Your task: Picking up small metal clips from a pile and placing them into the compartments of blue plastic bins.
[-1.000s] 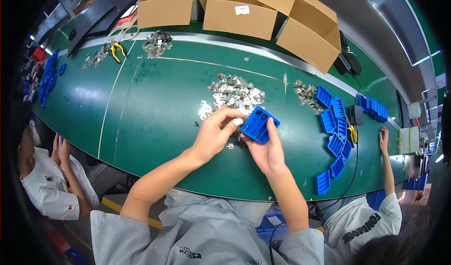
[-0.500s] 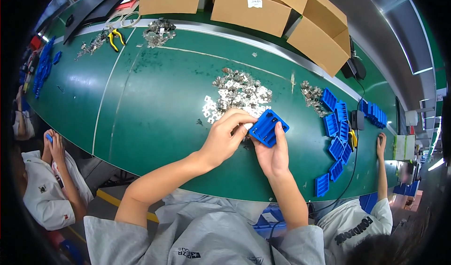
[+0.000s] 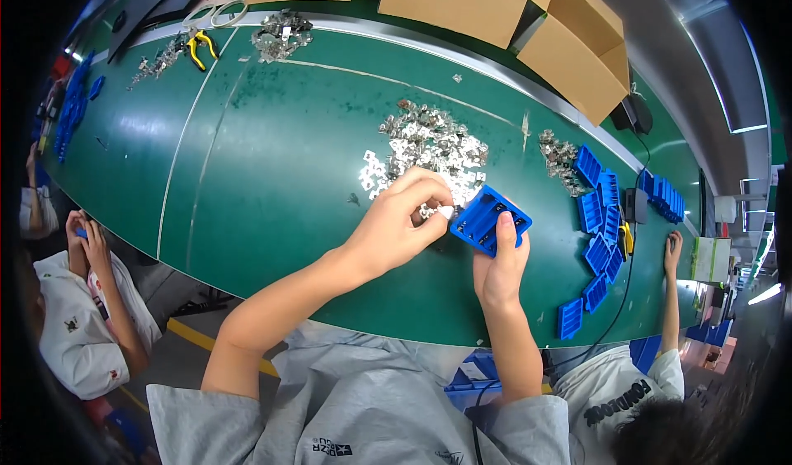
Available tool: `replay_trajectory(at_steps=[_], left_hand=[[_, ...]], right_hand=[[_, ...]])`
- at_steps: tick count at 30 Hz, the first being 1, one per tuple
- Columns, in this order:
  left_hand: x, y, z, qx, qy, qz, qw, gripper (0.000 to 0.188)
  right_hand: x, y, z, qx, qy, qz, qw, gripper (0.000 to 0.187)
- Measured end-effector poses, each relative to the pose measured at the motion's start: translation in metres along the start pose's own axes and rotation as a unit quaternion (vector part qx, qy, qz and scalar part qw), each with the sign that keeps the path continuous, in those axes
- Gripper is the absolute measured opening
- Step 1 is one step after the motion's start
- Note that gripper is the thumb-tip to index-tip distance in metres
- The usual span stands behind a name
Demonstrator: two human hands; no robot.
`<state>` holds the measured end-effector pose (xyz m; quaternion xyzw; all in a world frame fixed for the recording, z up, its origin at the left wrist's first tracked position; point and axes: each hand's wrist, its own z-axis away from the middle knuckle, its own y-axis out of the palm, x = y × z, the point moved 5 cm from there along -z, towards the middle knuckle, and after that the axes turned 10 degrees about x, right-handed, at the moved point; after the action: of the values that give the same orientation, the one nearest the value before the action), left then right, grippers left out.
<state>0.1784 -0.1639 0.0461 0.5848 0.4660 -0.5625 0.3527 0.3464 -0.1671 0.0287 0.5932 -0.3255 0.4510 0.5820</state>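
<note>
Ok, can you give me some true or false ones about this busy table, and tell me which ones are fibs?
1. The right hand is holding a blue tray. True.
2. The left hand is resting on a cardboard box. False: it is right beside the blue tray.
3. The table is green. True.
4. The pliers at the upper left have red handles. False: they are yellow.
5. The biggest pile of metal pieces lies beyond the hands. True.
6. The rightmost cardboard box is shut. False: its top is open.

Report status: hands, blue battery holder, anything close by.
Right hand gripping blue battery holder. Left hand beside it, pinch contents unclear. Loose metal pieces piled just beyond.
</note>
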Motion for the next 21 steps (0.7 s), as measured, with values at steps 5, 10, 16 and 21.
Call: replay_trajectory(at_steps=[5, 10, 16, 21], left_hand=[[-0.011, -0.019, 0.002, -0.092, 0.074, -0.136, 0.984, 0.015], [-0.021, -0.014, 0.001, -0.085, 0.164, -0.253, 0.950, 0.023], [-0.021, -0.010, 0.002, -0.087, 0.180, -0.326, 0.924, 0.025], [-0.023, -0.011, 0.003, -0.081, 0.175, -0.321, 0.927, 0.024]], right_hand=[[-0.002, 0.007, -0.004, 0.026, 0.075, -0.038, 0.996, 0.037], [-0.012, 0.009, -0.001, 0.034, 0.134, 0.006, 0.990, 0.037], [-0.019, 0.007, 0.000, 0.031, 0.148, -0.016, 0.988, 0.032], [-0.018, 0.007, 0.000, 0.038, 0.146, -0.017, 0.988, 0.031]])
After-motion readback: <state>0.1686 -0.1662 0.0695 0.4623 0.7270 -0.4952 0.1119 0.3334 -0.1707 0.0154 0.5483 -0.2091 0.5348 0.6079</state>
